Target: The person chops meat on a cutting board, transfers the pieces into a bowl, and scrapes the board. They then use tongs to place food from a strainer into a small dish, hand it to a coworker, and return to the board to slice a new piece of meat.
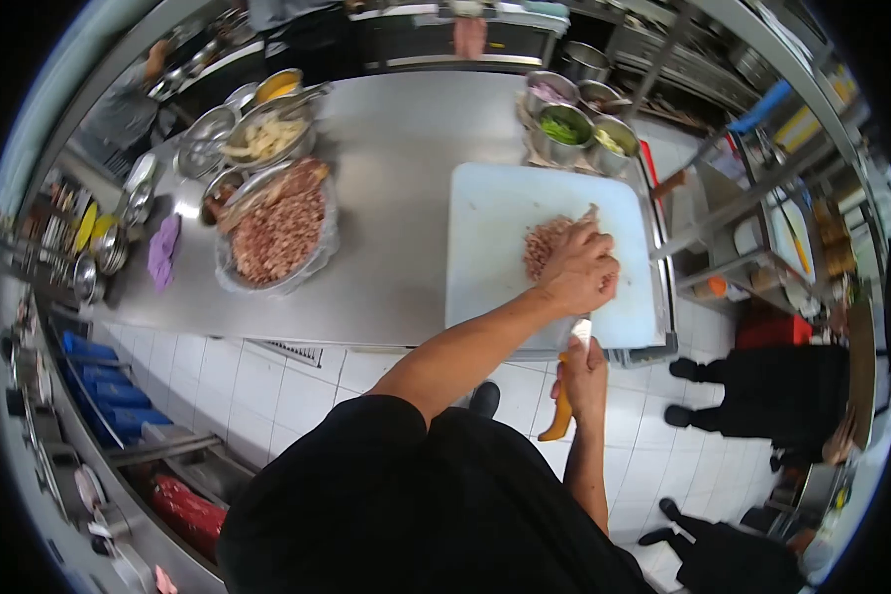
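Note:
A knife with a yellow handle (556, 420) is in my right hand (584, 376), which is closed around it just off the near edge of the white cutting board (485, 257). Its blade (581, 329) points toward my left hand (581, 269). On the board, the fingers of my left hand are curled down over meat, and a piece sticks out past them. The chopped meat (539, 247) lies in a small pile beside these fingers. Part of the blade and the meat under my left hand are hidden.
A lined bowl of chopped meat (277, 233), a bowl of pale pieces (267, 137) and a purple cloth (163, 252) are on the steel table's left. Metal pots, one with chopped greens (561, 129), stand behind the board. Other people in dark clothes (782, 396) are at the right and back.

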`<state>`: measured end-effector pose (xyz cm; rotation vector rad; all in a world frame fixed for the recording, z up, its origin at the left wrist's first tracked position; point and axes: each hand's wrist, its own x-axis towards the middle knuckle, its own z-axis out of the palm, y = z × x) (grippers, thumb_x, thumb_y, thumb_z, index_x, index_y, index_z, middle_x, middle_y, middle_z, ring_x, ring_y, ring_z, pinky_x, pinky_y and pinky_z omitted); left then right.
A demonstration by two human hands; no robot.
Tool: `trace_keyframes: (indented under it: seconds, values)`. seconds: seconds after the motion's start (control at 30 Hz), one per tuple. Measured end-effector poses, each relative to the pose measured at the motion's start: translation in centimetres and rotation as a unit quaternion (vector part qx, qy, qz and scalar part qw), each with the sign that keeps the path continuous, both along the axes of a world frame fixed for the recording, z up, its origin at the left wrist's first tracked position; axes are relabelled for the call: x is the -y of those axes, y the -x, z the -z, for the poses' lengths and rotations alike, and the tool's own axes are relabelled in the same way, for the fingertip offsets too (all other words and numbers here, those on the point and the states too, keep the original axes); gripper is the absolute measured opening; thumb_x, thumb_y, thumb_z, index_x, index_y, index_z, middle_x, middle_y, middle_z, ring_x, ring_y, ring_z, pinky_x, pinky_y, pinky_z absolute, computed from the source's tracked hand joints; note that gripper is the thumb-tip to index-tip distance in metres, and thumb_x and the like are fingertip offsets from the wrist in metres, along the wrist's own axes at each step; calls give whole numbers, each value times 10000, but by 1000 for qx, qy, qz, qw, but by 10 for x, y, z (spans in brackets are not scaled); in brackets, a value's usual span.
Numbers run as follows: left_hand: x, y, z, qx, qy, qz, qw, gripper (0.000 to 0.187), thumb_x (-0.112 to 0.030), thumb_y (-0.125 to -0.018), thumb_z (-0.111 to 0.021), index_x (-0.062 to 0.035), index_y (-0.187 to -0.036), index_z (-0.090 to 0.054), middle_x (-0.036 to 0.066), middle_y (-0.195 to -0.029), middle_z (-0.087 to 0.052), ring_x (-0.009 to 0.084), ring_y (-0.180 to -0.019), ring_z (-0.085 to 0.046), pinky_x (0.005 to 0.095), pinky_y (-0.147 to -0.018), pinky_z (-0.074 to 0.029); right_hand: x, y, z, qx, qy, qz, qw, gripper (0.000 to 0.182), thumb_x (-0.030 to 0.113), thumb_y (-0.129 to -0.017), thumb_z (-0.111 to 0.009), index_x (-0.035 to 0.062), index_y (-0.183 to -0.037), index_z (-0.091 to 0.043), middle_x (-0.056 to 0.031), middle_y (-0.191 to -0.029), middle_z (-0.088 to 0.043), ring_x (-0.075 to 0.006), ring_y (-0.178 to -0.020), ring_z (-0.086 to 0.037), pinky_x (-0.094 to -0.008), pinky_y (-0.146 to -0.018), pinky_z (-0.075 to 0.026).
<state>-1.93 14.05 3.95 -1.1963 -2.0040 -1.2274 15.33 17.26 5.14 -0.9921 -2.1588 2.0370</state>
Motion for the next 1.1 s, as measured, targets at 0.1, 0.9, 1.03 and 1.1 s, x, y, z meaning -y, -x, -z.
trace_keyframes:
  seconds: [0.1, 0.9, 1.03, 1.1]
  values:
    - [27, 13, -35, -45, -21, -35, 998, 110, -168, -633, -699, -89, -671, -632, 80, -983, -569, 347, -1103, -485, 516, -1020, -415, 11, 14, -20, -25, -17, -32, 999, 320, 364, -1034, -506, 47, -1006, -538, -32, -620, -506, -123, -410, -497, -279, -364, -421]
    - [421, 83, -14, 20, 198, -444, 874, 334, -271, -905, -613, -66, -1159, -685, 152, -1226, -615, 376, -1229, -514, 530, -1110, -323, 143, 113, -66, 85, -89, -443, 888, 296, 301, -1003, -536, 8, -1043, -562, -93, -623, -568, -165, -431, -544, -327, -420, -443]
    - [418, 77, -15, 6, 303, -430, 850, 424, -291, -965, -573, -51, -1314, -601, 188, -1393, -540, 368, -1341, -445, 545, -1161, -271, 66, 82, -62, 49, -169, -309, 935, 269, 288, -1006, -569, 30, -1086, -580, -44, -578, -543, -134, -442, -536, -305, -412, -429]
    - [426, 87, -10, 20, 282, -412, 866, 486, -304, -982, -550, -52, -1395, -516, 203, -1423, -513, 379, -1362, -423, 541, -1163, -268, 18, 74, -58, 36, -224, -239, 944, 300, 307, -997, -590, 49, -1149, -596, -40, -591, -551, -123, -468, -550, -304, -422, -433]
